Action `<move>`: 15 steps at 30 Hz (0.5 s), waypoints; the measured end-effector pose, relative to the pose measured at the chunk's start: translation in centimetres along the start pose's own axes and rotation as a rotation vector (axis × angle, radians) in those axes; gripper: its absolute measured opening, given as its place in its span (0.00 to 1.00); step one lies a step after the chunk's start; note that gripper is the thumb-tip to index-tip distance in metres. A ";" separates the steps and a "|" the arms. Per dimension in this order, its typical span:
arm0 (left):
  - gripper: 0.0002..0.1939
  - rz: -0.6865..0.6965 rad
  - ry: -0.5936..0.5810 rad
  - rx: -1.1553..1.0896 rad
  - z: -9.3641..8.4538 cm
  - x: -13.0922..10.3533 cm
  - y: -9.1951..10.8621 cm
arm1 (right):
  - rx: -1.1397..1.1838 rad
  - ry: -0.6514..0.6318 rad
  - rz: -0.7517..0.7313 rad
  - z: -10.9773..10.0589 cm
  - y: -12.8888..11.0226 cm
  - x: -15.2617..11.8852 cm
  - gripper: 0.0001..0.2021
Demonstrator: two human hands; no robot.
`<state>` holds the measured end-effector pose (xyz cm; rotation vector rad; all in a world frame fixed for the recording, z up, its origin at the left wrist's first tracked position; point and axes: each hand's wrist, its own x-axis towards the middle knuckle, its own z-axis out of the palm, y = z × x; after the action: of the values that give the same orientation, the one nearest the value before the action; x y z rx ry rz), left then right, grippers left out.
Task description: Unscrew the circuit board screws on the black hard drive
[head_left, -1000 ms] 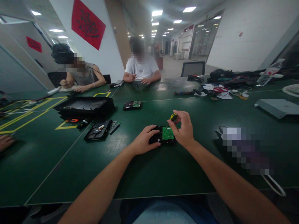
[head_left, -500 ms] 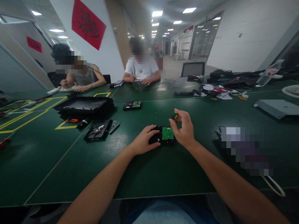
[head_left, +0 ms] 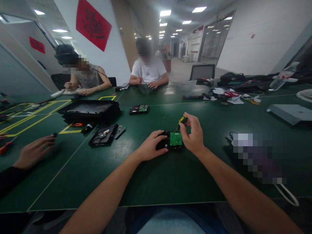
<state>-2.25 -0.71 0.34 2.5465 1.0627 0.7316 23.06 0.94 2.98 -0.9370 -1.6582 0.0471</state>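
A green desk [head_left: 97, 182] carries hard drives, a loose circuit board [head_left: 120, 132], a black tray [head_left: 89, 109], a tilted bottle [head_left: 284, 76] and a grey metal box [head_left: 289, 113].

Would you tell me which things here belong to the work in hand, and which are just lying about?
In the work:
- hard drive, under the left hand
- screwdriver, in the right hand

Probably just lying about:
- second drive, beyond the hands
- opened drive and loose circuit board
- black tray
- bottle
- grey box
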 end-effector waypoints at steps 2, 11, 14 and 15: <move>0.33 0.001 0.001 -0.002 0.0 0.0 0.0 | 0.002 -0.003 -0.005 0.1 0.1 0.0 0.24; 0.33 0.001 -0.003 0.000 0.0 -0.1 0.0 | -0.061 0.035 -0.032 -0.2 -0.4 0.2 0.22; 0.33 -0.004 -0.006 -0.001 0.0 0.0 0.0 | -0.009 0.006 -0.016 -0.1 -0.2 0.1 0.23; 0.33 -0.005 -0.005 -0.002 0.0 0.0 0.0 | 0.001 0.000 -0.010 0.0 -0.1 0.1 0.23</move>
<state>-2.30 -0.72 0.36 2.5421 1.0659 0.7235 23.05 0.91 3.07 -0.9277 -1.6630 0.0417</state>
